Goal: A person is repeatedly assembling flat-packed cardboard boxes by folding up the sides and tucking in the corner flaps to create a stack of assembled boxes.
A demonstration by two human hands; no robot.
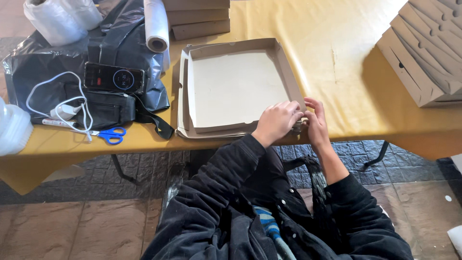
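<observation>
A flat cardboard box with raised side walls lies open on the yellow table, resting on other flat cardboard pieces. My left hand presses on the box's near right corner with curled fingers. My right hand grips the same corner from the right side, fingers against the cardboard edge. Both hands meet at that corner by the table's front edge. My dark jacket sleeves fill the lower middle of the view.
A stack of folded boxes sits at the right edge, more boxes at the back. To the left lie a black bag, a phone, white cable, blue scissors and a plastic roll.
</observation>
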